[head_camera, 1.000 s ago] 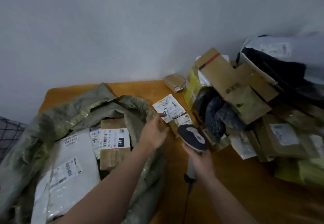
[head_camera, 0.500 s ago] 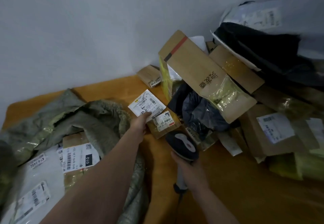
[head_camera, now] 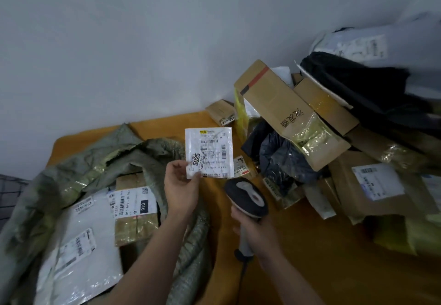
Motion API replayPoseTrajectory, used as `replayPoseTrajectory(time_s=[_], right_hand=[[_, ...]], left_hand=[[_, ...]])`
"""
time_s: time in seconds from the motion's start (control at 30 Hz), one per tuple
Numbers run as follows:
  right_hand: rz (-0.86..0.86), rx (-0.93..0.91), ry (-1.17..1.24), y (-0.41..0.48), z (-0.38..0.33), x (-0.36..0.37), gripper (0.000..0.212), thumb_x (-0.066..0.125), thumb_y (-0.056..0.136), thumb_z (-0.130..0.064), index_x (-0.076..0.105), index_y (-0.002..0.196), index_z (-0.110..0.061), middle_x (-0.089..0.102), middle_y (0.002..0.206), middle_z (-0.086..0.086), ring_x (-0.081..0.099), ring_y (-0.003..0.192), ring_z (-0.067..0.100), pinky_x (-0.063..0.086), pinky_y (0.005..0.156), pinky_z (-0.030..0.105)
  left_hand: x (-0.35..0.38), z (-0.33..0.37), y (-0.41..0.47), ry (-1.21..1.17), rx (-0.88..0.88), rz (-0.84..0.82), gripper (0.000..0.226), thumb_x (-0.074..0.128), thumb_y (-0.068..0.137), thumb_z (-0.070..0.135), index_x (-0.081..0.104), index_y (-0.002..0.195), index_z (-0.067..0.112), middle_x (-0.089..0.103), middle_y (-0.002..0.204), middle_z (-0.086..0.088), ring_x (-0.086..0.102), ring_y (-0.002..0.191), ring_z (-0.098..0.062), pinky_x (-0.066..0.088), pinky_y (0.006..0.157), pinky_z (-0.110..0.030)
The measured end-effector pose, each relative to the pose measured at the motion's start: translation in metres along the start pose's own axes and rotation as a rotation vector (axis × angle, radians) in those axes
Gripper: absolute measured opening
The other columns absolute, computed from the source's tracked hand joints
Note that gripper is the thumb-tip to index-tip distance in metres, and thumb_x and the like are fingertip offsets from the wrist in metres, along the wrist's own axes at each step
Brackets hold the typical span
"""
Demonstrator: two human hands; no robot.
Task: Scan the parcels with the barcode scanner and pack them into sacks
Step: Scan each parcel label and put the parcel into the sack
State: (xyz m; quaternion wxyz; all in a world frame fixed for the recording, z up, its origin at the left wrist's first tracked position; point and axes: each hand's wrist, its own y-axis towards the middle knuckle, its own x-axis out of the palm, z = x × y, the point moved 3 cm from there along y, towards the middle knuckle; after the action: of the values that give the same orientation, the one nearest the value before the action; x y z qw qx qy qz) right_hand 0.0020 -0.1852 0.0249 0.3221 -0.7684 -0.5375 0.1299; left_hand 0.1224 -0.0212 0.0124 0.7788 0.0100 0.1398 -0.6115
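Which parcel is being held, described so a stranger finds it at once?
Above the orange table, between the green sack and the heap of cartons, the left hand pinches a small flat white packet by its lower corner. It alone is off the table, its label reading 5025.
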Motion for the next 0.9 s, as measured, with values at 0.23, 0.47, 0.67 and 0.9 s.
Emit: replayPoseTrajectory(time_s=[0.23,0.47,0.67,0.9], right_hand=[[-0.013,-0.032,-0.032,-0.047,-0.003,0.012,0.032,0.082,0.085,-0.016,0.071,0.114,-0.023,0.073,0.115,0.002,0.072,0.102,0.020,0.064,0.074,0.035],[-0.175,-0.225,-0.352,-0.091,-0.009,0.022,0.023,0.074,0.093,-0.023,0.074,0.073,-0.012,0.074,0.068,0.004,0.072,0.069,0.020,0.059,0.066,0.034],[-0.262,-0.340,-0.431,-0.116,-0.010,0.033,0.049,0.070,0.096,-0.029,0.055,0.051,-0.018,0.054,0.051,0.008,0.057,0.053,0.021,0.050,0.063,0.033],[-0.283,-0.354,-0.385,-0.133,-0.007,0.038,0.044,0.069,0.097,-0.025,0.057,0.055,-0.020,0.052,0.054,0.011,0.055,0.052,0.022,0.051,0.062,0.034]], left_hand=[[-0.052,0.019,-0.063,-0.116,0.002,-0.028,0.043,0.072,0.089,-0.007,0.054,0.117,0.021,0.074,0.105,-0.006,0.073,0.092,-0.021,0.062,0.074,-0.037],[-0.089,0.049,-0.091,0.051,0.160,0.038,0.036,0.069,0.094,0.005,0.063,0.121,0.029,0.076,0.092,0.004,0.071,0.072,-0.010,0.056,0.059,-0.026],[-0.105,0.065,-0.114,0.224,0.326,0.067,0.027,0.068,0.098,0.014,0.064,0.120,0.030,0.075,0.091,0.010,0.070,0.075,-0.001,0.054,0.054,-0.018],[-0.118,0.060,-0.129,0.243,0.317,0.097,0.042,0.071,0.097,0.018,0.049,0.128,0.034,0.075,0.090,0.009,0.070,0.070,-0.003,0.057,0.055,-0.024]])
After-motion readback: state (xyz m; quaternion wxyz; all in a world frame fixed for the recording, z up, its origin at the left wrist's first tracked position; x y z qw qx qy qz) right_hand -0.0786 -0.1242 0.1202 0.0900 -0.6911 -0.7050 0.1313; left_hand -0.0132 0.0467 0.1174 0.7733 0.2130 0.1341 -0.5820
